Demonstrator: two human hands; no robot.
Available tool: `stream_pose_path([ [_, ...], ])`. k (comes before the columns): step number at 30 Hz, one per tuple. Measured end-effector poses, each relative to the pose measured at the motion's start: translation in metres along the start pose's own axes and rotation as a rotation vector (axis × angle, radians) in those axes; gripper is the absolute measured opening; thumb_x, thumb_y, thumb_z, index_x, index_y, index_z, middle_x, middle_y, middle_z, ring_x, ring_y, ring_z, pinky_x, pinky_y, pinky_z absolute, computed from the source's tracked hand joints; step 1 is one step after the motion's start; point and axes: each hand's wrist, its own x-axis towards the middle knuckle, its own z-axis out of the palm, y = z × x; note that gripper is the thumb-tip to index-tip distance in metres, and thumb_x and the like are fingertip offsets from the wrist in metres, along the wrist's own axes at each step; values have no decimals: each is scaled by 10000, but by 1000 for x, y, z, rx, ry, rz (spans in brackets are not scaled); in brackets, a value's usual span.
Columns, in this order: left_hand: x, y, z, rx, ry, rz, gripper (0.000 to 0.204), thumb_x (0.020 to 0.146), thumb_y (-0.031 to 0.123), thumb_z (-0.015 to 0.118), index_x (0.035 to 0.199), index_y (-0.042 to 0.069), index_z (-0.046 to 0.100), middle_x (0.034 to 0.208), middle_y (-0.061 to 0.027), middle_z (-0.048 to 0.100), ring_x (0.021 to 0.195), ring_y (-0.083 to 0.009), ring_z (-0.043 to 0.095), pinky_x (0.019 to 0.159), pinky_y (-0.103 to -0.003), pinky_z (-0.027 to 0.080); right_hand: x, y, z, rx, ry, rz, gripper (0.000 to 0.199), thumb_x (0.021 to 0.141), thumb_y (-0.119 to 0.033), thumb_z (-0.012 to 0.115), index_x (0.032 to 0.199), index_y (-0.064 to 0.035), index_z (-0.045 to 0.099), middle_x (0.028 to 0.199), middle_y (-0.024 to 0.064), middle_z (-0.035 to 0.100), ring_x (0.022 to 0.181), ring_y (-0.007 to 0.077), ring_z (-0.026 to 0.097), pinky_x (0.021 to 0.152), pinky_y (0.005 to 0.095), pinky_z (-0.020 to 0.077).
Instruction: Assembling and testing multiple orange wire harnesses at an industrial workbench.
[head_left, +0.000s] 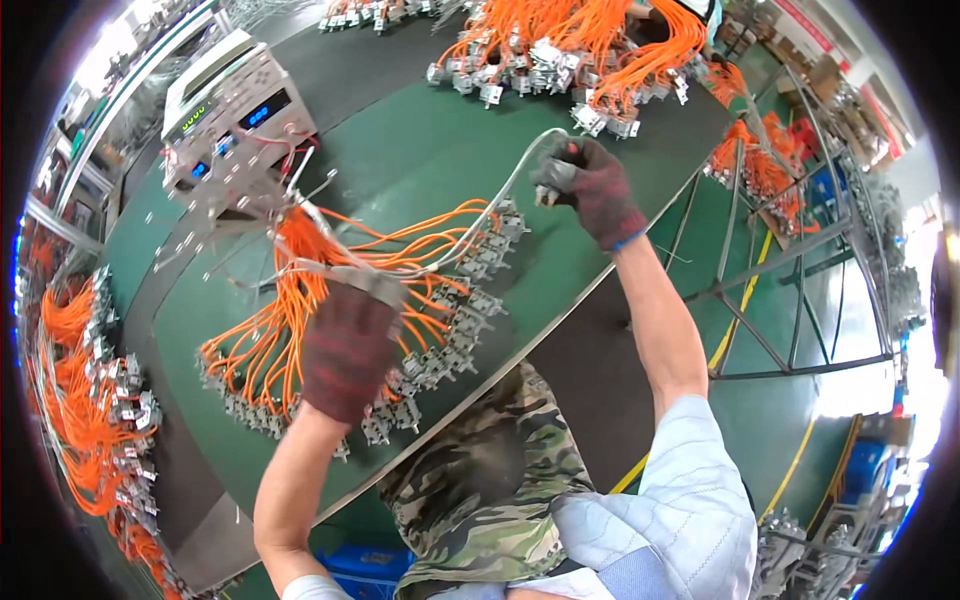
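From the head camera, the left hand (350, 350), in a dark red glove, is raised above the green table (420, 160). Its fingers are closed around the near end of a grey cable (490, 215), just in front of a fan of orange wires (330, 270) tipped with small metal connectors (440, 350). These wires lie spread on the table under and around that hand.

The right hand (590, 185), also gloved, is farther off and to the right, its fingers gripping the other end of the grey cable, which arcs between the two hands above the table.

At the far left stands a grey tester box (235, 110) with blue displays. More orange wire bundles (580, 45) are heaped at the far side, and another pile (85, 400) lies along the left edge. To the right stands a metal rack (790, 250).
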Motion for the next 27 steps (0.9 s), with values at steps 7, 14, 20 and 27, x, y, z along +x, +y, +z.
stream_pose_path([
  [7, 104, 73, 67, -391, -214, 147, 462, 847, 175, 765, 1285, 106, 637, 1308, -143, 673, 1188, -372, 652, 1039, -502, 524, 56, 5, 41, 202, -136, -178, 218, 938, -108, 767, 1077, -41, 613, 953, 67, 702, 818, 186, 721, 707, 365, 631],
  [14, 133, 22, 121, -248, -320, -214, 462, 963, 243, 703, 1400, 127, 610, 1313, -169, 711, 1216, -385, 674, 1037, -490, 532, 64, -14, 51, 122, -41, -71, 261, 914, -174, 831, 1064, -59, 651, 930, 54, 720, 753, 160, 710, 626, 324, 601],
  [20, 124, 0, 141, -605, -424, -443, 331, 1089, 333, 566, 1348, 175, 697, 1156, -171, 778, 1094, -401, 727, 966, -528, 550, 52, 72, 10, -58, 82, 215, 327, 899, -226, 856, 1127, -68, 684, 914, 23, 725, 725, 121, 687, 570, 289, 565],
  [27, 117, -1, 143, -574, -391, -419, 325, 1094, 337, 560, 1341, 182, 702, 1174, -168, 773, 1099, -410, 719, 970, -528, 548, 43, 75, 23, -101, 89, 218, 350, 904, -225, 849, 1165, -52, 693, 907, 13, 716, 681, 106, 658, 560, 275, 550],
])
